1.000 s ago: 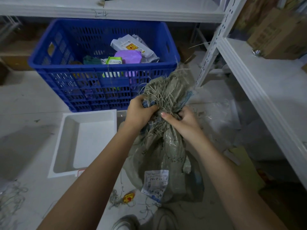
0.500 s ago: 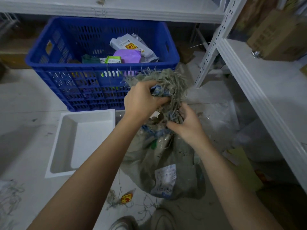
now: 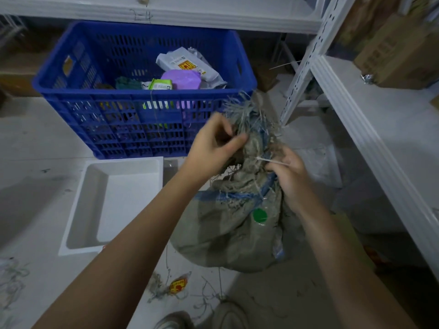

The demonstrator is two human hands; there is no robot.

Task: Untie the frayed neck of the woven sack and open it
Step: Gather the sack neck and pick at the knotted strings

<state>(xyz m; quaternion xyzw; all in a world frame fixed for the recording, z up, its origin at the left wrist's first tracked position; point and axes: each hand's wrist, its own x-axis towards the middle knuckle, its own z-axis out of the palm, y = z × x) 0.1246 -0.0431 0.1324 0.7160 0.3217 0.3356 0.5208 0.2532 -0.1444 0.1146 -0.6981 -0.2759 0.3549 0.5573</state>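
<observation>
A grey-green woven sack [image 3: 228, 231] with a blue stripe and a green sticker stands on the floor between my arms. Its frayed neck [image 3: 249, 129] is bunched and twisted upright, with loose grey and blue threads sticking out. My left hand [image 3: 213, 148] pinches the neck from the left, fingers closed on the fibres. My right hand [image 3: 285, 172] grips the neck lower on the right side, and a thin pale tie strand [image 3: 268, 161] runs across its fingers. Motion blur hides the knot itself.
A blue slotted crate [image 3: 142, 124] with packets stands behind the sack. A white tray [image 3: 114, 200] lies on the floor to the left. White shelving [image 3: 370, 129] runs along the right, with cardboard boxes [image 3: 399, 55] on it. Thread scraps and a red-yellow wrapper [image 3: 178, 284] litter the floor near my shoes.
The sack has turned, so its white label is out of sight and a green sticker shows. My left hand slid to the side of the neck and my right hand dropped lower, with a pale strand now across it.
</observation>
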